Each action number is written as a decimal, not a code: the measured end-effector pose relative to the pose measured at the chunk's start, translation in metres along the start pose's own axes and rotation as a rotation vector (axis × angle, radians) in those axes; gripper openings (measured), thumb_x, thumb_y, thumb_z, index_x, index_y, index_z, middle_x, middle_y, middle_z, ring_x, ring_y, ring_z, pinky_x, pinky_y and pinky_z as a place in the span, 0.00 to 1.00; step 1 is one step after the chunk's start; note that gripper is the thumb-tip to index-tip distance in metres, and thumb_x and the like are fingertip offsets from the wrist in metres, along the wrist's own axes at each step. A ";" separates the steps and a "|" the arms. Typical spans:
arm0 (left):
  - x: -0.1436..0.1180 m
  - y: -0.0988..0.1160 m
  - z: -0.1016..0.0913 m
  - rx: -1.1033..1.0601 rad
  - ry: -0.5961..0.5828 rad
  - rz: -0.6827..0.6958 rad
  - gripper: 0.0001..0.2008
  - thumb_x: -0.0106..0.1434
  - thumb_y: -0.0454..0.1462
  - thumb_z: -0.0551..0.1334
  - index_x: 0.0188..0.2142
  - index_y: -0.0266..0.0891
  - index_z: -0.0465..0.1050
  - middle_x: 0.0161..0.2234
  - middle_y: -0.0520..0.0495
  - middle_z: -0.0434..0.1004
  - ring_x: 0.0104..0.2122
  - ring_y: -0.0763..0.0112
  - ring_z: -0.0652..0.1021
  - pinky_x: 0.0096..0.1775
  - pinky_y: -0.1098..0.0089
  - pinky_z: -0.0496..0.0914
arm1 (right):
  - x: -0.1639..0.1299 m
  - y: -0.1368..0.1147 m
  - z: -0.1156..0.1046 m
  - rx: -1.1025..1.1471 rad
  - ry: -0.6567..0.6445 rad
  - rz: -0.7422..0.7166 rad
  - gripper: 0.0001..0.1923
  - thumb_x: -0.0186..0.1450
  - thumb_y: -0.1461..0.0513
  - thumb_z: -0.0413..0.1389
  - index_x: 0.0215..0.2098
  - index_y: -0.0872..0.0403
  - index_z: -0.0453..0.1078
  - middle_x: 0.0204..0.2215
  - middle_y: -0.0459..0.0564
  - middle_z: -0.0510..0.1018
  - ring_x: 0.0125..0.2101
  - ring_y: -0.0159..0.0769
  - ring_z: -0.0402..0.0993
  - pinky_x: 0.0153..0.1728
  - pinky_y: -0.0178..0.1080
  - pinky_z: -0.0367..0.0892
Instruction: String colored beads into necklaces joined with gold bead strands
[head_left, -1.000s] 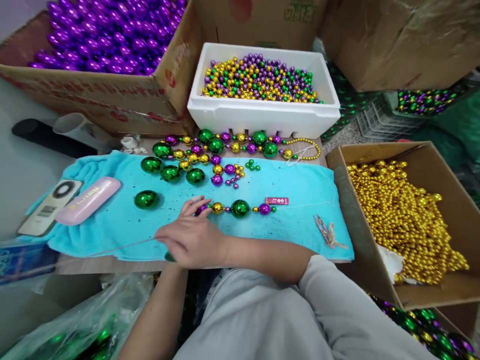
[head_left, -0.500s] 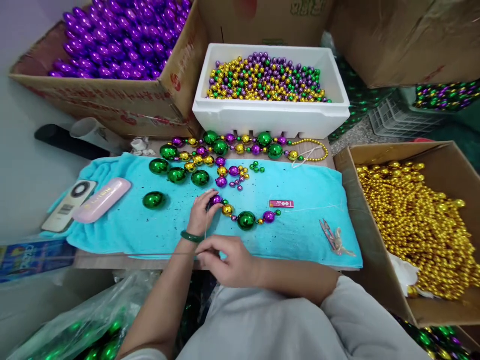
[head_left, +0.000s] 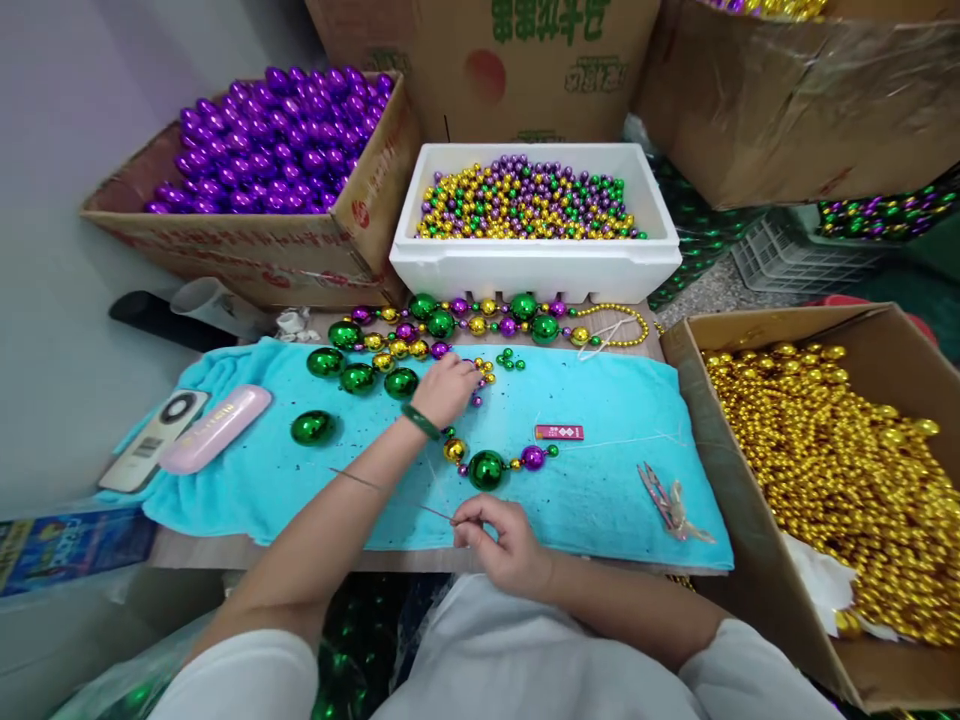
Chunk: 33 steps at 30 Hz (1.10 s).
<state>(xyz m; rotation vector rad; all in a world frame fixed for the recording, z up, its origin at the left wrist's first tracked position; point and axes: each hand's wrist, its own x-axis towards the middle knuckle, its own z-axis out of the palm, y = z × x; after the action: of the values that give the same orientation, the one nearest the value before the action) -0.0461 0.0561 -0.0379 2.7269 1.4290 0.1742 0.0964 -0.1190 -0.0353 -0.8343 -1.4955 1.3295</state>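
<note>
Glossy metallic beads, likely hollow plastic, light and slippery, make up the half-strung strand (head_left: 495,462) lying on the turquoise towel (head_left: 615,490). From the head view, the right hand (head_left: 506,540) pinches a thin stiff needle (head_left: 397,497) near its end, while the left hand (head_left: 448,388) closes loosely over the loose beads (head_left: 480,372) beyond; small beads are best pinched at the sides.

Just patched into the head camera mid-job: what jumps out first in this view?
Colour: a cardboard box of purple beads at back left, a white foam box of mixed beads at back centre, and a carton of gold beads on the right. On the turquoise towel, the left hand reaches into loose green, gold and purple beads, while the right hand pinches a thin needle beside a part-strung bead strand.
</note>
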 end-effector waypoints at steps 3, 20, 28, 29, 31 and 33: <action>0.021 0.017 0.017 -0.027 -0.037 0.033 0.11 0.64 0.32 0.53 0.37 0.35 0.75 0.35 0.36 0.75 0.42 0.55 0.68 0.40 0.58 0.63 | -0.004 -0.001 -0.004 -0.013 0.007 -0.009 0.05 0.64 0.66 0.50 0.33 0.55 0.68 0.22 0.46 0.75 0.24 0.29 0.71 0.28 0.31 0.65; -0.080 0.000 -0.038 -2.129 0.585 -0.713 0.11 0.57 0.34 0.63 0.41 0.36 0.75 0.32 0.47 0.77 0.30 0.75 0.76 0.31 0.74 0.71 | 0.016 0.018 -0.034 0.067 0.194 0.231 0.07 0.62 0.60 0.54 0.31 0.55 0.71 0.18 0.43 0.68 0.21 0.28 0.64 0.23 0.32 0.60; -0.104 0.000 -0.038 -2.188 0.667 -0.674 0.10 0.61 0.34 0.61 0.42 0.35 0.75 0.32 0.46 0.76 0.30 0.75 0.76 0.32 0.74 0.72 | 0.022 0.012 -0.026 0.017 0.211 0.297 0.09 0.59 0.57 0.56 0.30 0.56 0.71 0.16 0.43 0.67 0.19 0.29 0.63 0.21 0.33 0.59; -0.105 -0.001 -0.038 -2.183 0.669 -0.667 0.10 0.61 0.34 0.60 0.42 0.35 0.75 0.33 0.47 0.76 0.30 0.75 0.76 0.33 0.74 0.72 | 0.022 0.011 -0.025 0.014 0.214 0.298 0.09 0.59 0.57 0.56 0.30 0.56 0.71 0.16 0.43 0.67 0.19 0.29 0.63 0.21 0.33 0.59; -0.107 -0.001 -0.038 -2.158 0.668 -0.666 0.10 0.61 0.35 0.60 0.41 0.37 0.75 0.33 0.47 0.76 0.30 0.76 0.75 0.33 0.74 0.71 | 0.023 0.010 -0.024 0.009 0.223 0.300 0.09 0.59 0.57 0.56 0.30 0.56 0.71 0.16 0.43 0.67 0.19 0.29 0.63 0.21 0.33 0.59; -0.109 -0.002 -0.038 -2.120 0.661 -0.668 0.10 0.62 0.36 0.60 0.41 0.37 0.75 0.33 0.47 0.76 0.30 0.76 0.75 0.33 0.74 0.71 | 0.025 0.009 -0.024 0.001 0.236 0.303 0.10 0.59 0.56 0.57 0.29 0.56 0.71 0.16 0.43 0.68 0.19 0.29 0.63 0.21 0.33 0.59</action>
<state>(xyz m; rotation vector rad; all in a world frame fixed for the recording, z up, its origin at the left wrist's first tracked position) -0.1138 -0.0320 -0.0083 0.4372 0.8618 1.4429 0.1104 -0.0864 -0.0394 -1.2095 -1.2179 1.3921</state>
